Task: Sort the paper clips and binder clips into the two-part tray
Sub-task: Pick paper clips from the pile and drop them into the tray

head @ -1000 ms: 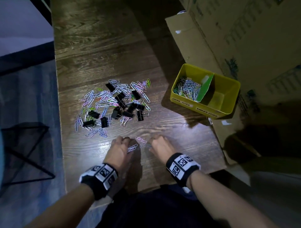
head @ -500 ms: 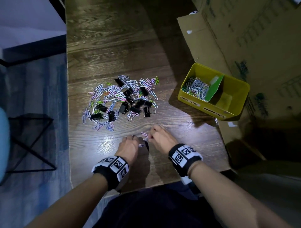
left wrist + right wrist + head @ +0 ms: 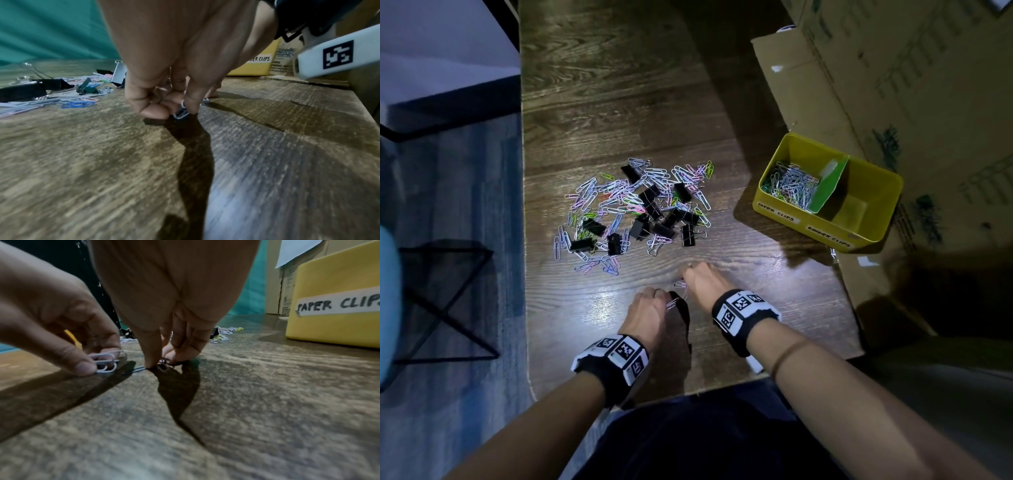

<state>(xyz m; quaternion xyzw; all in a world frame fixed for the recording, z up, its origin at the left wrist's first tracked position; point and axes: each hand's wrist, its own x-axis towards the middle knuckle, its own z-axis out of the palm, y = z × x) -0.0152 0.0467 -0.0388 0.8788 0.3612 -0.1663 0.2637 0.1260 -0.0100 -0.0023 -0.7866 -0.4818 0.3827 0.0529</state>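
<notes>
A mixed pile of coloured paper clips [image 3: 616, 202] and black binder clips [image 3: 652, 200] lies mid-table. The yellow two-part tray [image 3: 873, 236] stands to the right; its left part, labelled PAPER CLIPS [image 3: 337, 305], holds several paper clips [image 3: 792, 185], and its right part looks empty. Near the front edge my left hand [image 3: 650, 311] pinches white paper clips [image 3: 103, 361] just off the wood. My right hand [image 3: 703, 281] pinches a pinkish paper clip [image 3: 162, 365] against the table, right beside the left hand.
Large cardboard boxes [image 3: 893, 85] stand behind and right of the tray, with a flap [image 3: 804, 99] lying on the table. The table's left edge [image 3: 525, 240] drops to blue carpet with a black wire stand [image 3: 445, 298]. Bare wood [image 3: 619, 85] lies beyond the pile.
Both hands have closed in on the loose clips near the front edge. The left hand has picked up white clips, and the right has moved forward onto a pinkish one.
</notes>
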